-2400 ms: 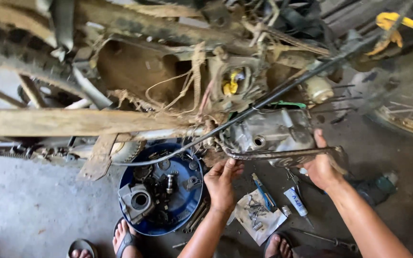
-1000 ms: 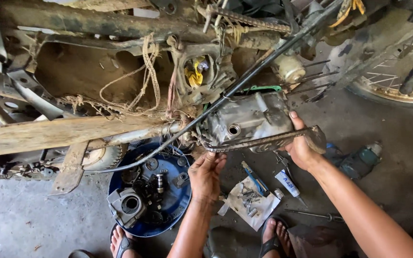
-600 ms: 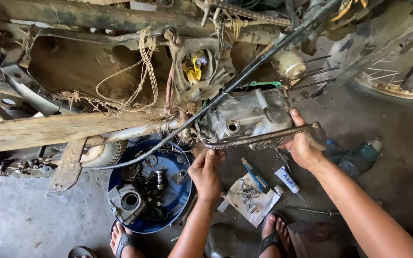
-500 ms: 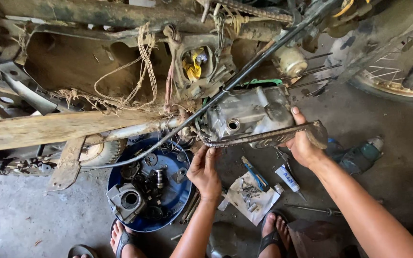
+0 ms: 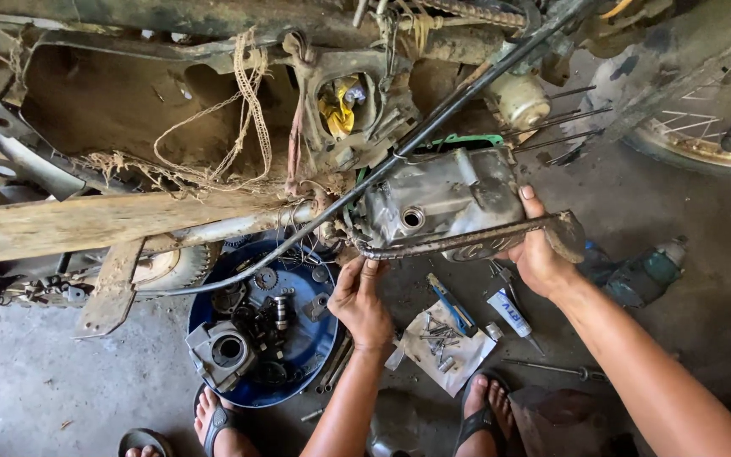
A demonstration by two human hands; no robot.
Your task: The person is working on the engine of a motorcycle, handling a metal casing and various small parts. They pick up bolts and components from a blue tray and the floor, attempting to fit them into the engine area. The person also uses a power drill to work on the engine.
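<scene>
Compared with the earlier frame, both hands sit closer: the right hand [image 5: 543, 254] grasps the engine case [image 5: 442, 199], the left hand [image 5: 361, 300] apparently pinches its lower edge [image 5: 365, 252], so seating it squarely comes next.

Both forearms reach up from the bottom edge. The left hand [image 5: 360, 296] is raised, palm away, fingers extended upward and pressed together. The right hand [image 5: 539, 250] curls in a firm grip, thumb up, wrist bent.
</scene>
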